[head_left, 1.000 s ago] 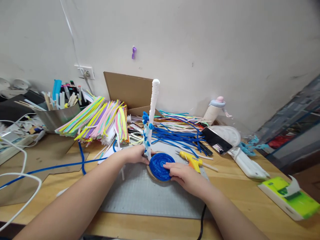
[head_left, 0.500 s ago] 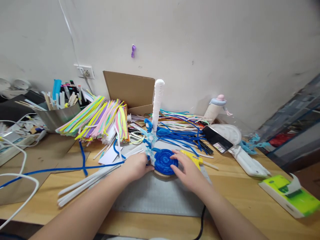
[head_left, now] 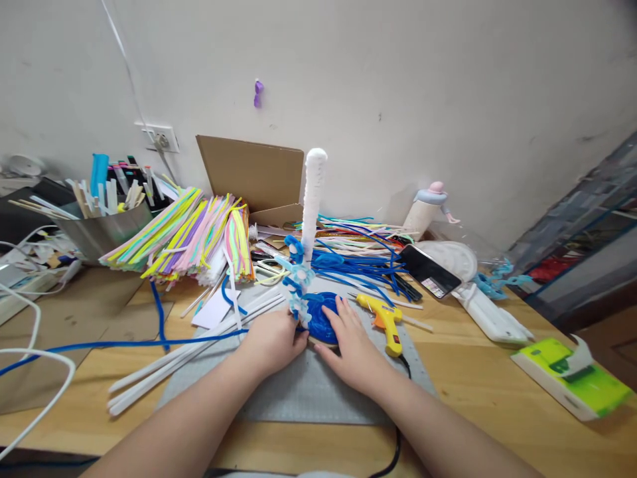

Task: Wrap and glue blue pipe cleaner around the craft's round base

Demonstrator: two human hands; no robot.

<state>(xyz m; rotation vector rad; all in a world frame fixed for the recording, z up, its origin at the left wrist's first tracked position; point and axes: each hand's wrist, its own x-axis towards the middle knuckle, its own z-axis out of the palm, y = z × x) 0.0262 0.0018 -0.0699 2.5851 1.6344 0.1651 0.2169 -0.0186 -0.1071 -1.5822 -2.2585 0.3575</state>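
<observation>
A round base coiled from blue pipe cleaners [head_left: 320,317] lies on the grey mat [head_left: 279,398]. At its left edge stands a tall white fuzzy post [head_left: 312,206], upright, with blue and light-blue pipe-cleaner flowers [head_left: 298,273] up its lower part. My left hand [head_left: 273,338] is closed at the foot of the flowers, gripping the left side of this craft; its fingertips are hidden. Across the coil's right part lies my right hand [head_left: 351,345], fingers stretched out and slightly spread. A long blue pipe cleaner [head_left: 149,343] runs leftward from beside my left hand.
A yellow glue gun [head_left: 385,318] lies right of my right hand, its black cord trailing forward. Behind are blue pipe cleaners [head_left: 348,265] and multicoloured bundles [head_left: 184,232]. A phone [head_left: 430,271], a tissue pack [head_left: 572,378] and white strips [head_left: 164,372] lie around.
My right hand has moved left and flattened onto the blue coil, uncovering the glue gun. My left hand keeps its grip. The view has shifted slightly.
</observation>
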